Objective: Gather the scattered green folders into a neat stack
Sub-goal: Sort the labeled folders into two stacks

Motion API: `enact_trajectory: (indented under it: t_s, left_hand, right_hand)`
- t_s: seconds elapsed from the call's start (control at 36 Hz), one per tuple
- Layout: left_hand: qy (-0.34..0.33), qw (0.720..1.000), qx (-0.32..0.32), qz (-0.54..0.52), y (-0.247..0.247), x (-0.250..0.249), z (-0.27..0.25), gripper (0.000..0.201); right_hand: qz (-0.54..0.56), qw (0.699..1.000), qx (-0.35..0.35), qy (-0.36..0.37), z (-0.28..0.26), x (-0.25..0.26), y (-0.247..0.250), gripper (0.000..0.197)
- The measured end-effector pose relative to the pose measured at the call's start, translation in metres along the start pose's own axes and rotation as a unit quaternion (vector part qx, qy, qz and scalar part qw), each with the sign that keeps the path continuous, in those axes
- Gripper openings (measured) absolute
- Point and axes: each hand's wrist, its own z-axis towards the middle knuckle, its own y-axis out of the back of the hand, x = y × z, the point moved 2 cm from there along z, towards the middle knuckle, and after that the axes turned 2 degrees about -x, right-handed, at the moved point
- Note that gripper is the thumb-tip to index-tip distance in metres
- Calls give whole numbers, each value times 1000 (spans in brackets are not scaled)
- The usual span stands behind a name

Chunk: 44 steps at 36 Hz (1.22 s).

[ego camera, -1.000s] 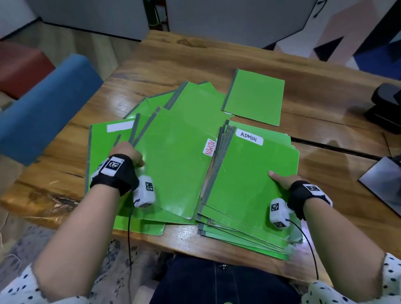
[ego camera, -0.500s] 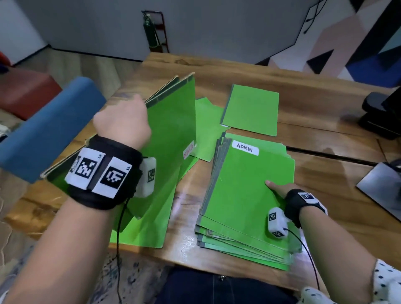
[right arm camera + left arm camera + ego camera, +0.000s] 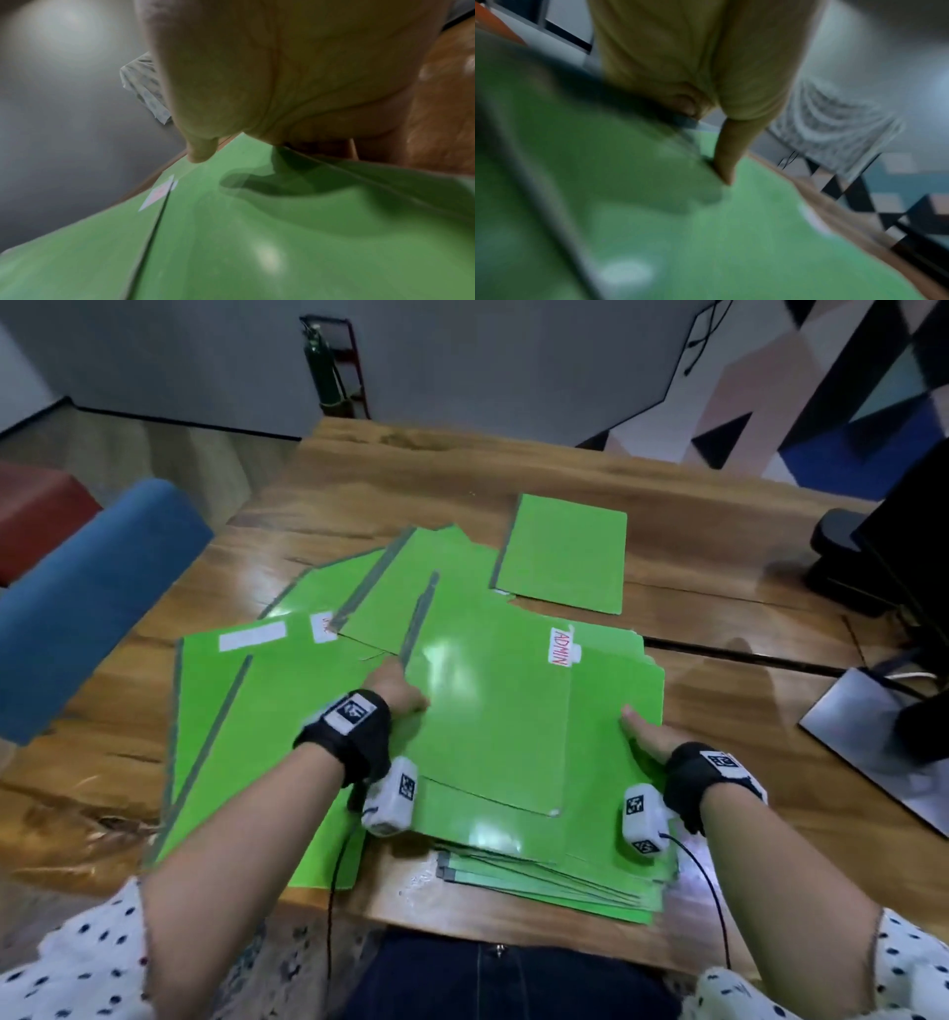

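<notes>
A stack of green folders [image 3: 565, 880] lies at the near table edge. On top of it sits a green folder with a red ADMIN label [image 3: 493, 711], skewed against the stack. My left hand [image 3: 405, 695] grips that folder's left edge, with the thumb [image 3: 726, 174] pressed on its cover. My right hand [image 3: 639, 729] holds the stack's right edge, thumb [image 3: 200, 152] on top and fingers hidden below. More green folders [image 3: 246, 711] lie fanned out to the left. A single green folder [image 3: 565, 552] lies apart, further back.
The wooden table [image 3: 719, 588] has a dark seam on its right half. A black device [image 3: 847, 557] and a grey flat panel [image 3: 883, 742] sit at the right. A blue chair back [image 3: 87, 598] stands close to the table's left edge.
My left hand lifted a folder from the left pile, swung it to the right and laid it on the stack. My right hand stayed at the stack's right edge.
</notes>
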Motion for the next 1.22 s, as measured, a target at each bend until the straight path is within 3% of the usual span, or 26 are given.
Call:
enact_trajectory:
  t_s: [0.11,0.22,0.33,0.42,0.47,0.53,0.56,0.61,0.67,0.69,0.75,0.81,0.97,1.03,1.08,1.17,1.22]
  left_hand:
    - [27,999,44,10,-44,16,2,73]
    - [-51,997,55,12,-68,10,1,92]
    - [-44,994,74,74,-102,-10,-7,73]
    - [-47,993,65,86,-117,-15,-9,82]
    - [-55,990,109,74,-112,-11,-7,76]
    - [-66,986,146,44,-98,-2,-1,57]
    - [-79,987,128,48,-88,2,3,49]
    - [-87,990,15,112,-65,16,18,48]
    - [-32,979,-80,184,-46,38,30,59]
    - [16,974,-92,206,-39,51,35,69]
    - [100,969,-63,216,-35,76,37,88]
    - [120,965,-28,233,-42,93,40,97]
    - [26,974,13,224,-71,71,23,85]
    - [-14,982,24,186,-71,59,21,77]
    - [-28,991,-6,135,-61,58,24,69]
    - [10,989,-90,115,-28,73,32,59]
    - [75,981,-124,131,-3,93,35,65]
  right_hand:
    - [17,1000,-10,10,1,-2,-1,97]
    - [26,999,-15,30,8,-2,-4,101]
    - [39,999,-13,34,13,-2,-5,100]
    - [-5,999,-22,33,20,-5,-6,88]
    - [-35,999,-25,26,23,-5,-6,79]
    - [-52,998,-12,14,26,-5,-5,84]
    - [-55,998,-5,10,31,-6,-5,88]
    - [-53,999,-2,7,34,-4,-4,92]
    - [-61,998,-7,6,36,-4,-5,88]
    - [-66,998,-8,5,35,-4,-6,86]
    - [-72,997,-7,6,35,-4,-6,86]
    - [-70,998,-3,3,38,-4,-6,87]
    - [-67,998,-4,-5,34,-1,-4,90]
    - [-64,998,-4,-6,41,-4,-3,106]
    - [-63,998,-2,-6,56,-11,-2,115]
    - [-69,998,2,-9,55,-11,-2,126]
    - [-67,998,2,-8,44,-5,-4,111]
